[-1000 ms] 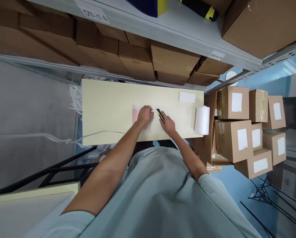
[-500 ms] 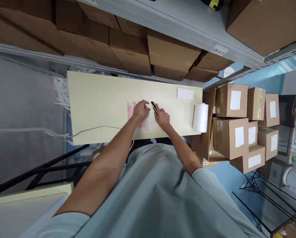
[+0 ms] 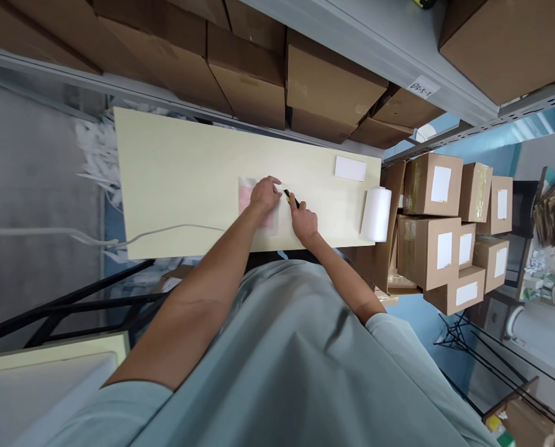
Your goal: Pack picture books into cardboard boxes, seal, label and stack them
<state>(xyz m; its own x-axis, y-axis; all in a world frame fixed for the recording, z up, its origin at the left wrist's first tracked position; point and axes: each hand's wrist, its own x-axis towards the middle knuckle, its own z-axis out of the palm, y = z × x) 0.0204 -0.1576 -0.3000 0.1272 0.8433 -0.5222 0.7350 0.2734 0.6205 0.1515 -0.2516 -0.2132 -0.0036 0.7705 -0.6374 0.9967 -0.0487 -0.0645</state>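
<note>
A pale translucent packet with a pink patch (image 3: 247,197) lies flat on the cream table (image 3: 175,180). My left hand (image 3: 264,194) presses down on it, fingers curled over its top edge. My right hand (image 3: 303,221) is closed around a black and yellow utility knife (image 3: 290,197), whose tip points at the packet's right side, close to my left fingers.
A white label (image 3: 350,168) and a white roll (image 3: 377,214) sit at the table's right end. Labelled cardboard boxes (image 3: 429,248) are stacked to the right; more boxes (image 3: 244,81) fill the shelf behind. A white cable (image 3: 166,231) crosses the table's near edge. Paper scraps (image 3: 95,155) lie left.
My head has tilted, shifting the scene. My right hand with the knife has drawn closer to my left hand on the packet.
</note>
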